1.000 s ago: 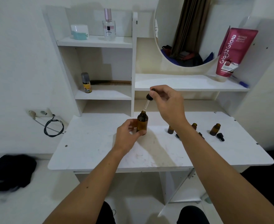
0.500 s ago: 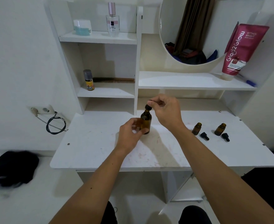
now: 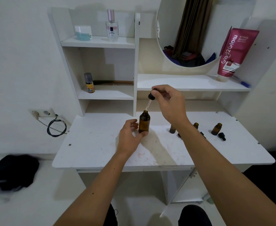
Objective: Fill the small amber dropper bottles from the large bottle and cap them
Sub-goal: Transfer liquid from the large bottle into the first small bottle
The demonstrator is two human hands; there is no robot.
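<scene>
3 small amber bottles point(image 3: 216, 128) stand uncapped on the desk point(image 3: 101, 144), right of the right hand point(image 3: 169, 103), which pinches the dropper point(image 3: 150, 100) tilted over the large bottle point(image 3: 144, 122); the left hand point(image 3: 129, 136) grips that bottle.

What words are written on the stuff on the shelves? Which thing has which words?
"Glad2Glow" and "RETINOL BRIGHT": on the pink tube leaning on the right shelf; its smaller print is too blurred to read.
Perfume bottle, top shelf: label too small to read.
Small yellow bottle, lower shelf: label too blurred to read.
Amber bottles on the table: no words visible.
</scene>
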